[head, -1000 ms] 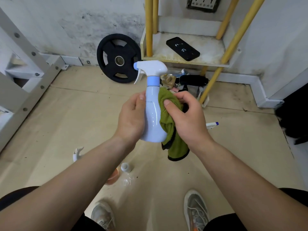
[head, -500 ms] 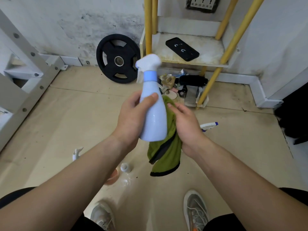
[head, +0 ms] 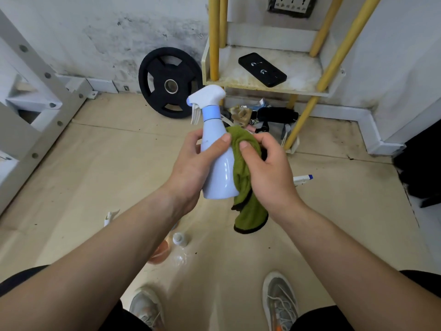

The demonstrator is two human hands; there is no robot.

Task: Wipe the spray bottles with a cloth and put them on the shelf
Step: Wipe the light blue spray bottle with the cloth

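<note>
Pale blue spray bottle (head: 218,168), white trigger head, being held nearly upright in air, nozzle pointing left. Green dark-edged cloth (head: 245,187) pressing against its right side, tail hanging below. Yellow-posted shelf (head: 300,68) standing behind.

Stained, mould-speckled white walls (head: 119,32) meet a beige floor (head: 107,163). A black round weight plate (head: 157,68) leans against the wall beside a yellow-poled shelf (head: 303,68).

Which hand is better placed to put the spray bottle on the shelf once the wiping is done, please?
Left, I would say: the left hand grips the spray bottle round its body, nearly upright, while the right hand is busy pressing the green cloth against it. The shelf stands just ahead.
</note>
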